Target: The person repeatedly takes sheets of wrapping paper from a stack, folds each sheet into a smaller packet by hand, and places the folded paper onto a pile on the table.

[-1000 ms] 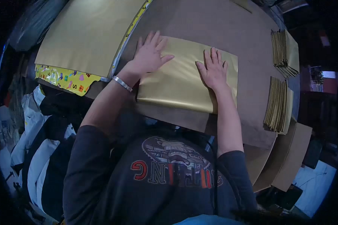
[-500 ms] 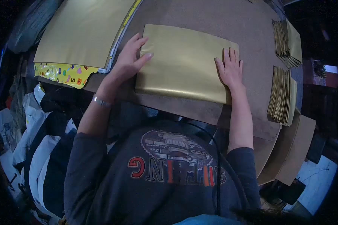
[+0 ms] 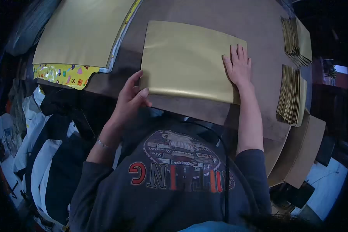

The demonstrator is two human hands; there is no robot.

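Observation:
A folded sheet of gold paper (image 3: 185,63) lies in front of me, a shiny rounded fold along its near edge. My right hand (image 3: 239,67) rests flat on its right end, fingers stretched toward the far corner. Beside the near left corner is my left hand (image 3: 130,98), fingertip right at the paper's left edge and thumb apart from the fingers. Nothing shows in its grasp.
At the far left, large gold sheets (image 3: 79,34) lie over yellow patterned wrapping (image 3: 65,75). Two bundles of folded gold paper, a far one (image 3: 292,36) and a nearer one (image 3: 290,94), stand along the brown table's (image 3: 259,112) right side. An open cardboard box (image 3: 301,150) sits below that edge.
My left hand has come off the paper's upper left side and moved down toward me to the near left corner. The right hand stays on the right end.

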